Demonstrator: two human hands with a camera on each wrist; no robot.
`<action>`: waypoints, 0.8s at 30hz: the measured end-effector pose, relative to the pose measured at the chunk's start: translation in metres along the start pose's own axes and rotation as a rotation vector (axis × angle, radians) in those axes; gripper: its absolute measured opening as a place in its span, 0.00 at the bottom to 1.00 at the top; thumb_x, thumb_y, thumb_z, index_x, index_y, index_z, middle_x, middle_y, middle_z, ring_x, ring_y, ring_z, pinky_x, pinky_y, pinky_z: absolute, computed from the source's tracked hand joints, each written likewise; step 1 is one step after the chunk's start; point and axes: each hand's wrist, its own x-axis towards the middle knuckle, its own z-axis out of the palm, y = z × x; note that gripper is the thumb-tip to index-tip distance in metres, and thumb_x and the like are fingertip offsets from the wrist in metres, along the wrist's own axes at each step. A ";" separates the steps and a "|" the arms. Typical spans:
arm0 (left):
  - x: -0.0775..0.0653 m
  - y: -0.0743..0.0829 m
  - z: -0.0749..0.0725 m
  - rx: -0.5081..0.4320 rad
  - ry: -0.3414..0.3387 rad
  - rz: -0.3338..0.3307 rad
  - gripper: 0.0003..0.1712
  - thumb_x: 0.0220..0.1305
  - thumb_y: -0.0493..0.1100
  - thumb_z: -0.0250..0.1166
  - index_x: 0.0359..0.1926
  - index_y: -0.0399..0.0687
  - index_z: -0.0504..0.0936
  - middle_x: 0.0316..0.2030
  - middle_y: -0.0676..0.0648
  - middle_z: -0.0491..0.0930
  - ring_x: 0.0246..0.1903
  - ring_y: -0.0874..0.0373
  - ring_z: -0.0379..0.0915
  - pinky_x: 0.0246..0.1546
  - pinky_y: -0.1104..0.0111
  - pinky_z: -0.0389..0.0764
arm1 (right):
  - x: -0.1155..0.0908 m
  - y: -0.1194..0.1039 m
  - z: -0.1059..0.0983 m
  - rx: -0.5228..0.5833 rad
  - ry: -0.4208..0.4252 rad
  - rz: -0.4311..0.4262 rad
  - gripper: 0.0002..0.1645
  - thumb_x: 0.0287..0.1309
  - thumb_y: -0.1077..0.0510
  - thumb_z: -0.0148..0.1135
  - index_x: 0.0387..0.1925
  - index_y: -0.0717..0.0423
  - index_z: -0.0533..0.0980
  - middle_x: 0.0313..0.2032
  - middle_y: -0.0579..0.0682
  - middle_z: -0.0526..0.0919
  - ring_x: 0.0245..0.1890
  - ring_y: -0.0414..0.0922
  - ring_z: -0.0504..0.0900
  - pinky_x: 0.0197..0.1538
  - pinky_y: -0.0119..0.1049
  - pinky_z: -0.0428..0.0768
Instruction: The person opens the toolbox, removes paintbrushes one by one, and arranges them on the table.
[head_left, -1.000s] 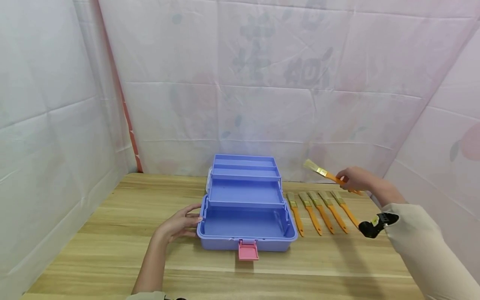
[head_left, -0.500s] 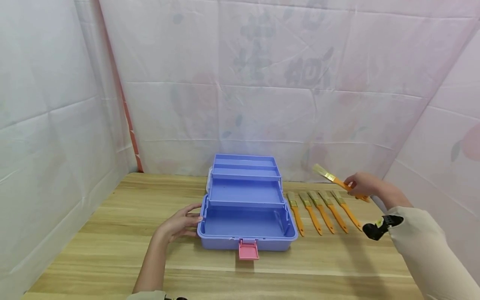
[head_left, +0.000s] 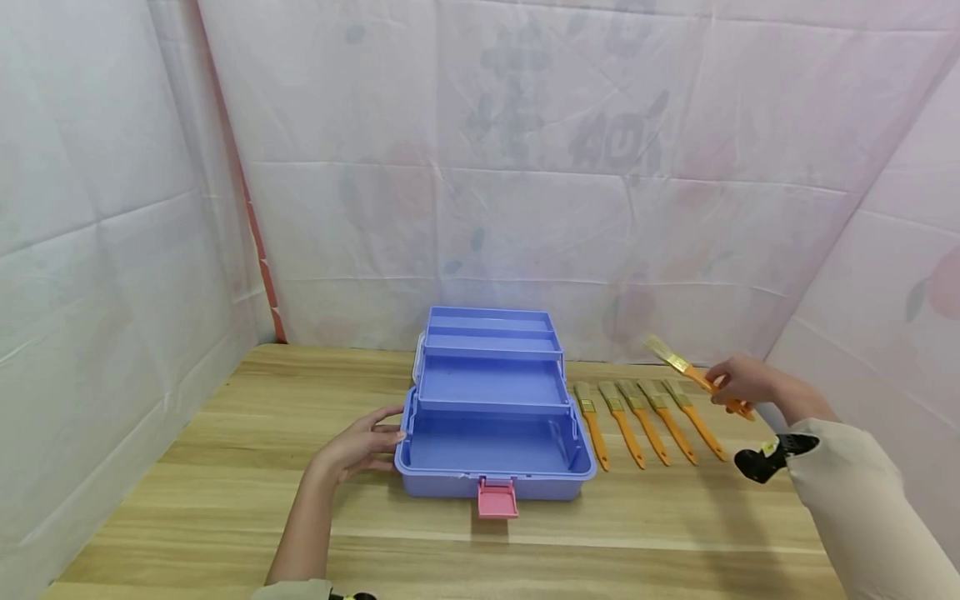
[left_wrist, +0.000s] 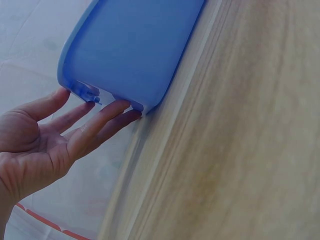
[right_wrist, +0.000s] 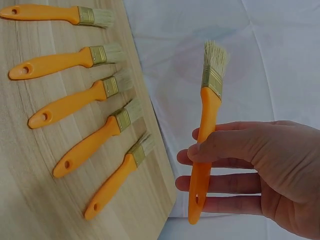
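My right hand (head_left: 742, 379) pinches a paintbrush (right_wrist: 204, 145) by its orange handle between thumb and fingers. Its pale bristles point up and left, and it is held above the right end of a row of similar paintbrushes. Beside the left wall of a blue-purple toolbox (head_left: 491, 485), my left hand (head_left: 363, 447) touches the box with its fingertips, fingers loosely extended. The left wrist view has the thumb at the box's rim and the other fingers against its side. The toolbox stands with its stepped trays (head_left: 491, 382) unfolded and its pink latch (head_left: 497, 502) hanging at the front.
Several orange-handled paintbrushes (head_left: 628, 435) lie side by side on the wooden table (head_left: 225, 492), just right of the toolbox. White patterned sheets (head_left: 360, 225) enclose the table at the back and both sides.
My right hand has moved right and slightly down with the paintbrush, from over the row toward its right end. The left hand and the toolbox have stayed in place.
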 end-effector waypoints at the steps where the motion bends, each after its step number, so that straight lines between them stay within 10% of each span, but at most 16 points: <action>1: 0.000 0.000 0.000 -0.002 0.002 -0.002 0.36 0.65 0.35 0.54 0.68 0.33 0.47 0.61 0.25 0.55 0.53 0.35 0.64 0.43 0.49 0.75 | 0.000 0.002 0.001 0.012 -0.002 0.004 0.24 0.52 0.67 0.61 0.47 0.82 0.68 0.32 0.60 0.80 0.24 0.48 0.79 0.27 0.42 0.80; 24: 0.000 -0.001 0.000 0.018 0.006 0.000 0.36 0.65 0.36 0.55 0.68 0.33 0.47 0.60 0.24 0.56 0.51 0.37 0.67 0.42 0.49 0.75 | -0.010 0.023 0.009 0.187 -0.041 0.109 0.23 0.53 0.67 0.60 0.47 0.80 0.66 0.26 0.52 0.80 0.27 0.50 0.80 0.31 0.45 0.80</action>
